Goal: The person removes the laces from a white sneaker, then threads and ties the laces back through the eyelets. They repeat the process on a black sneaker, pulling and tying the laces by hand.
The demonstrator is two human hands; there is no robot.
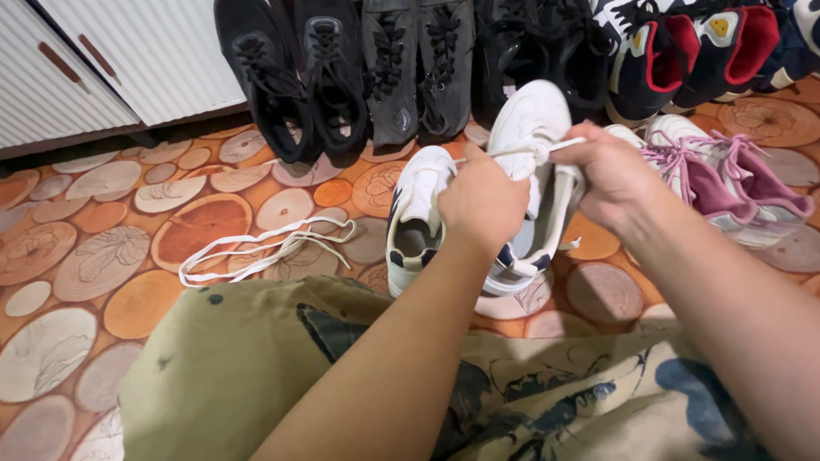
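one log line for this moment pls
left hand: grip on white lace | right hand: pulls lace end | white sneaker: raised | second sneaker: floor | loose lace: floor, left

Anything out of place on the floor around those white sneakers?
Yes: a loose white shoelace lies tangled on the patterned floor, left of the white sneaker, threaded into no shoe. The dark shoes behind stand in a tidy row.

A white sneaker [534, 162] with dark navy trim is lifted off the patterned floor, toe pointing away and tilted up, opening toward the person; a white lace [521, 151] runs taut across its top; its matching sneaker [416, 218] rests on the floor just beside it, to the left, laceless.
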